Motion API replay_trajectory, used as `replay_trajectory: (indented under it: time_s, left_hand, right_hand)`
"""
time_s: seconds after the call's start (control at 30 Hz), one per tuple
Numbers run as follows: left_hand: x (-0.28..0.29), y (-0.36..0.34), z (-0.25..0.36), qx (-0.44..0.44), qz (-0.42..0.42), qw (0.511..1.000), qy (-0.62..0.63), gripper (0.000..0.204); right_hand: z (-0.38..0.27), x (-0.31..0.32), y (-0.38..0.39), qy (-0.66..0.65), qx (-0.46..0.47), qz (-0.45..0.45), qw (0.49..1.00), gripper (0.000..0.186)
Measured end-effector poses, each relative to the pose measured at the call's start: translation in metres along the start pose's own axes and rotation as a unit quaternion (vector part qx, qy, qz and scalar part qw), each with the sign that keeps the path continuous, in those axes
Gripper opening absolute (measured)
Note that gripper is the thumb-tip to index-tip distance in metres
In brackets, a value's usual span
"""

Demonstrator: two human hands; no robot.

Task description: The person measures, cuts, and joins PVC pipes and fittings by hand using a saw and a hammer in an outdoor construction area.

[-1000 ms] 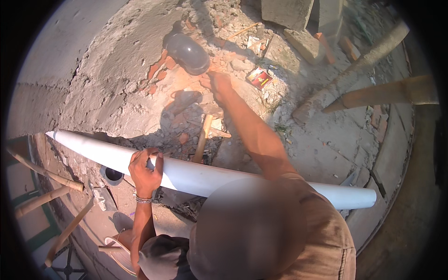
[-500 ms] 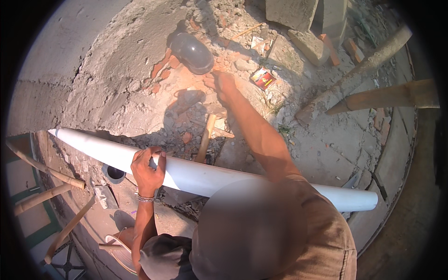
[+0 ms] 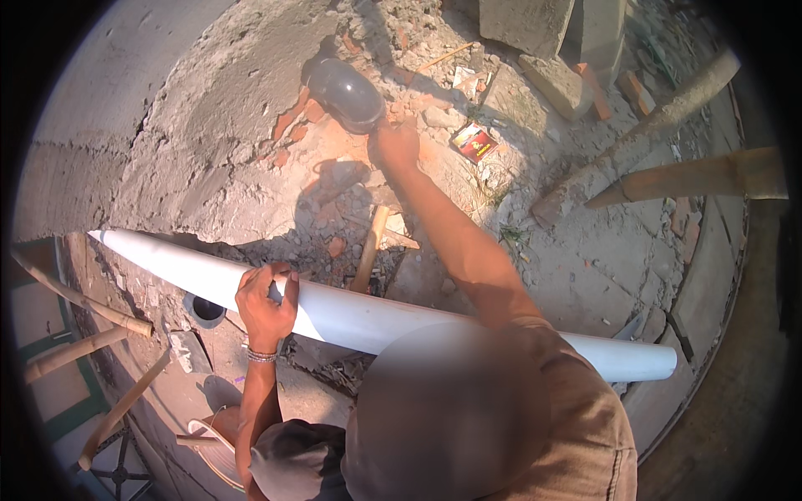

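A long white pipe [image 3: 376, 321] lies across the front of my body, its left end narrowing toward the concrete wall. My left hand [image 3: 267, 305] is closed over its upper side, fingers curled and thumb down along it. My right arm reaches forward over the pipe. At its end my right hand [image 3: 394, 144] is closed like a fist against the lower edge of a dark grey pipe elbow [image 3: 349, 96], which sits at the foot of the wall among broken brick. What the right fingers hold, if anything, is hidden.
A red and yellow packet [image 3: 474, 143] lies on the rubble right of my hand. A wooden stick [image 3: 371, 250] rests behind the pipe, and a grey pipe opening [image 3: 205, 309] shows in front. Concrete blocks [image 3: 526, 25] and a wooden pole [image 3: 639, 138] stand at the far right.
My right hand has moved slightly, its fingers folding from partly stretched to closed against the elbow's edge. The left hand and white pipe have stayed in place.
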State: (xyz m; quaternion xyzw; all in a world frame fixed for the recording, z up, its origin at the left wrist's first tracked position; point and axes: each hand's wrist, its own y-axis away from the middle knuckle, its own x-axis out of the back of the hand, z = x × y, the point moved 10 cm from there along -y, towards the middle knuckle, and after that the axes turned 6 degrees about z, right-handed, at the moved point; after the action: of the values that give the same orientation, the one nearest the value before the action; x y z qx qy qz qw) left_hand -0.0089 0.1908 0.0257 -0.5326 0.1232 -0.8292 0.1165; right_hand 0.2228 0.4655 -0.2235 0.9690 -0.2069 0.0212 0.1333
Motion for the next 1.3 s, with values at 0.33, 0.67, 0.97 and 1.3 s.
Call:
replay_trajectory:
  time_s: [0.33, 0.67, 0.97, 1.3]
  left_hand:
    - [0.0, -0.002, -0.002, 0.0, -0.003, 1.0, -0.01, 0.012]
    - [-0.002, -0.003, -0.004, 0.004, -0.001, 1.0, 0.006, 0.011]
    - [0.003, 0.001, -0.006, 0.012, -0.004, 1.0, 0.003, 0.013]
    - [0.003, -0.001, -0.011, 0.049, -0.009, 0.999, -0.006, 0.015]
  right_hand:
    - [-0.137, -0.044, 0.025, 0.235, 0.305, -0.07, 0.92, 0.102]
    - [-0.139, -0.041, 0.019, 0.256, 0.372, -0.073, 0.889, 0.097]
    - [-0.116, -0.031, 0.027, 0.226, 0.254, -0.101, 0.935, 0.086]
    - [-0.125, -0.042, 0.051, 0.245, 0.381, -0.062, 0.889, 0.101]
